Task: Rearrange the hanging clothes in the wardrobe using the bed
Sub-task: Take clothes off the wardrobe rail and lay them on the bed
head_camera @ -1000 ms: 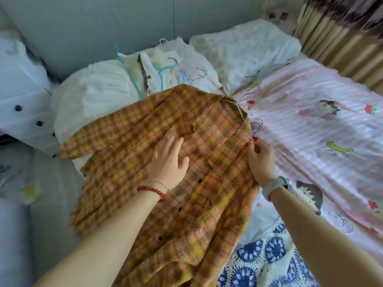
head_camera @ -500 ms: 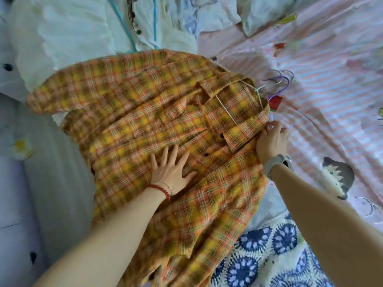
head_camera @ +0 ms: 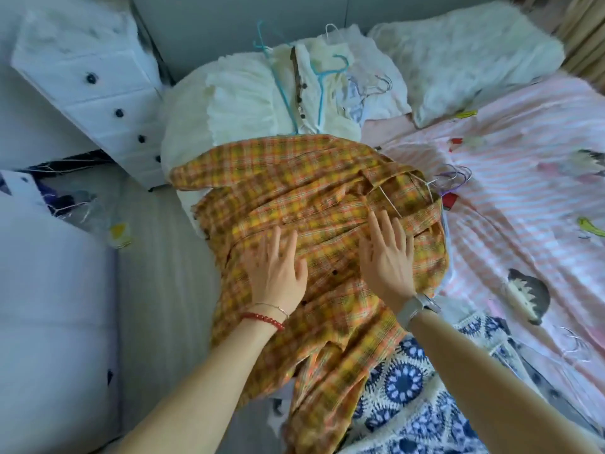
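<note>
A yellow and orange plaid shirt (head_camera: 294,188) lies spread over a pile of clothes on the bed, a thin white hanger (head_camera: 389,199) still in its collar. My left hand (head_camera: 276,273), with a red bead bracelet at the wrist, rests flat on the shirt's front, fingers apart. My right hand (head_camera: 388,257), with a grey watch at the wrist, lies flat on the shirt just below the collar. Neither hand grips anything. Behind the shirt lie white and cream garments (head_camera: 242,96) on teal hangers (head_camera: 324,73).
The bed has a pink striped cartoon sheet (head_camera: 523,191) and a white pillow (head_camera: 465,57) at the back right. A blue and white patterned garment (head_camera: 409,388) lies under the shirt's hem. White drawers (head_camera: 108,93) stand at the left. Wire hangers (head_camera: 455,175) lie beside the collar.
My right hand left the shirt's right edge by the collar and now lies flat on its front. My left hand stays pressed on the fabric. The camera view tilted back up.
</note>
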